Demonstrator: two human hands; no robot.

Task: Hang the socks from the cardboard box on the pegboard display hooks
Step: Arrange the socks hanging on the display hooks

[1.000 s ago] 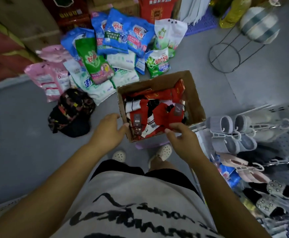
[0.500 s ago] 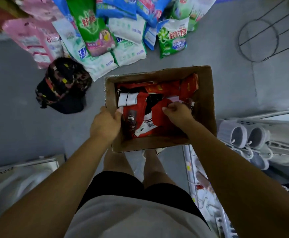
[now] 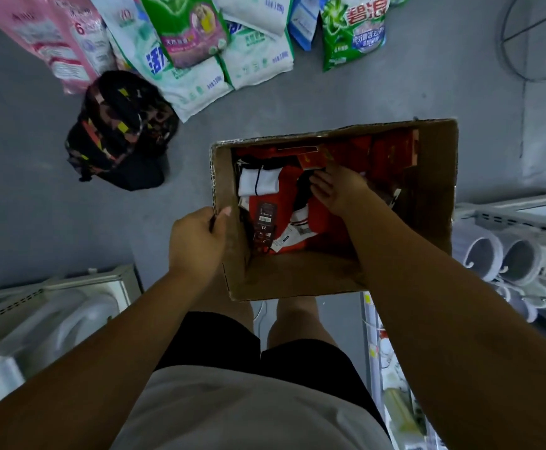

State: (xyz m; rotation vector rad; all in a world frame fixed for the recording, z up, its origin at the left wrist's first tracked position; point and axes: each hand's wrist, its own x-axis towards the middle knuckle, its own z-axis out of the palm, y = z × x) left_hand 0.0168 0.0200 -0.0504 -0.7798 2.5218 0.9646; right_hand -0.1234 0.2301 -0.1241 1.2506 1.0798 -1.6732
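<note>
grey floor lies bare left of the cardboard box; a shelf is set close on its right. red socks are piled inside. the right hand has been pushed farther in than a moment ago, fingers bent onto the socks; a grip cannot be told. the box's left wall is gripped by the left hand, thumb inside.
</note>
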